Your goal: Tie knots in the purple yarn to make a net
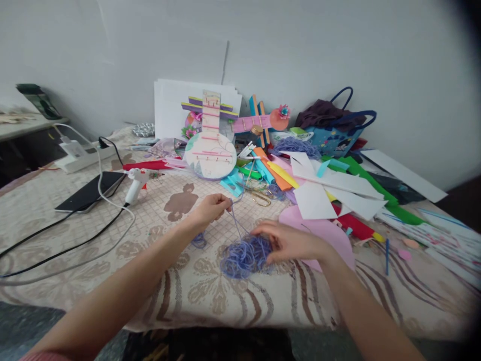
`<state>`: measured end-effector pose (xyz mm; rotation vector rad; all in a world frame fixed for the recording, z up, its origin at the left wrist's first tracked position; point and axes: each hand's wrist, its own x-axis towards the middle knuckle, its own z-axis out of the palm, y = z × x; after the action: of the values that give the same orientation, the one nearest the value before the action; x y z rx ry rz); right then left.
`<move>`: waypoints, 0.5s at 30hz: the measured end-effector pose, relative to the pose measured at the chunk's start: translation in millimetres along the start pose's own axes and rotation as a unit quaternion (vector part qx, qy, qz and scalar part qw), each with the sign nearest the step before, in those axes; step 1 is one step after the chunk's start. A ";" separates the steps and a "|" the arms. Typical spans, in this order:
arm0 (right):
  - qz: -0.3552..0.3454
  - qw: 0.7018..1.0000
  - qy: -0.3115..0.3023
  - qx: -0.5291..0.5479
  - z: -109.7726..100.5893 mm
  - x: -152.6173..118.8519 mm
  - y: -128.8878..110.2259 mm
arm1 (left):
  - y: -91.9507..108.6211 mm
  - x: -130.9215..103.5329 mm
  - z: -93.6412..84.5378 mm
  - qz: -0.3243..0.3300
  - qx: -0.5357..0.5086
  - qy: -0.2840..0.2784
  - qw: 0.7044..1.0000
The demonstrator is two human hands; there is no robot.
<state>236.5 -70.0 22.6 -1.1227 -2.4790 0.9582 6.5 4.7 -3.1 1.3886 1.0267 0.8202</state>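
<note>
Hands: left hand (212, 208) pinches strand above yarn tangle (244, 258), right hand (289, 241) touching.

Bare counter (93, 250) lies open to the left of the left hand (210, 208), crossed only by cables (75, 240). A glue gun (135, 184) and phone (90, 191) stand farther left. Behind, scissors (259, 193) and a paper model (210, 150) block the way; paper sheets (330, 195) crowd the right hand (289, 243).

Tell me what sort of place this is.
Likely a home craft table: a patterned tablecloth strewn with coloured paper sheets, a glue gun and scissors. The left hand and right hand work a tangle of purple yarn.
</note>
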 end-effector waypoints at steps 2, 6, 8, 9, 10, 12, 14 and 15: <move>-0.002 1.000 0.001 -0.018 9.3 -9.0 1.4 | 0.2 -0.3 0.8 0.001 0.005 0.005 1.000; 0.041 0.992 0.115 -0.039 13.3 -14.3 2.1 | -1.1 1.1 0.6 -0.002 0.000 0.004 1.000; 0.075 0.980 0.175 -0.050 2.5 -13.7 -0.9 | -2.9 2.7 0.0 0.002 -0.007 0.004 1.000; 0.088 0.973 0.202 -0.062 -5.1 -12.7 -4.4 | -3.8 3.5 -0.3 0.006 -0.011 0.004 1.000; 0.089 0.967 0.226 -0.080 -13.3 -11.1 -9.6 | -4.7 4.1 -0.4 0.009 -0.014 0.004 1.000; 0.062 0.954 0.268 -0.121 -27.5 -5.7 -24.6 | -5.4 4.8 -0.6 0.011 -0.017 0.001 1.000; 0.016 0.946 0.291 -0.145 -34.3 3.1 -43.8 | -4.5 4.2 -0.6 0.006 -0.021 0.001 1.000; -0.007 0.942 0.300 -0.148 -34.1 8.5 -53.4 | -3.3 3.3 -0.7 0.003 -0.025 0.003 1.000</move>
<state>216.3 -73.8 83.1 -1.2498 -2.1424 0.1776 6.7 7.9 -6.6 1.3488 1.0016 0.8497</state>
